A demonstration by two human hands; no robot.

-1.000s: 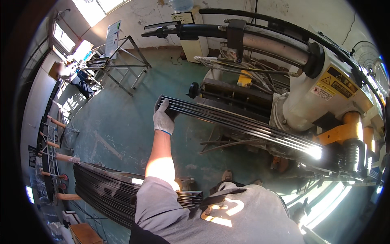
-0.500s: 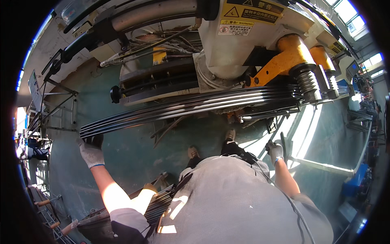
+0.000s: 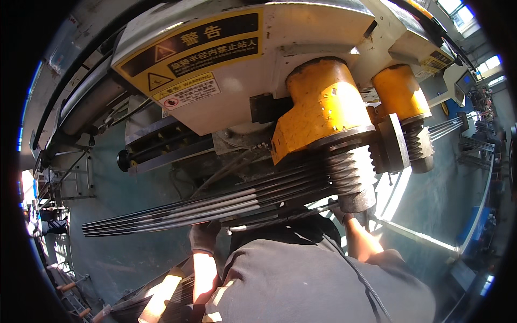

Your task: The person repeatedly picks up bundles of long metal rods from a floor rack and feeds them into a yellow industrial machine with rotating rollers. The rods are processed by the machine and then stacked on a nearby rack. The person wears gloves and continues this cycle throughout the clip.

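Observation:
A bundle of long steel bars runs from the left into the machine. My gloved left hand is up against the bundle's near edge, in shadow; its fingers are partly hidden beneath the bars. My gloved right hand is mostly behind a ribbed metal cylinder under a yellow machine arm, so its grip is hidden. A flexible ribbed conduit passes in front of my body between both hands.
A pale machine housing with warning labels overhangs the bars close ahead. A second yellow arm stands at its right. More dark bars lie at lower left. A pale floor rail is at right; a metal frame stands at left.
My left hand has left the bars' far left end and moved right along them. My right hand has moved in behind the ribbed cylinder. The machine now looms closer as my body moved forward.

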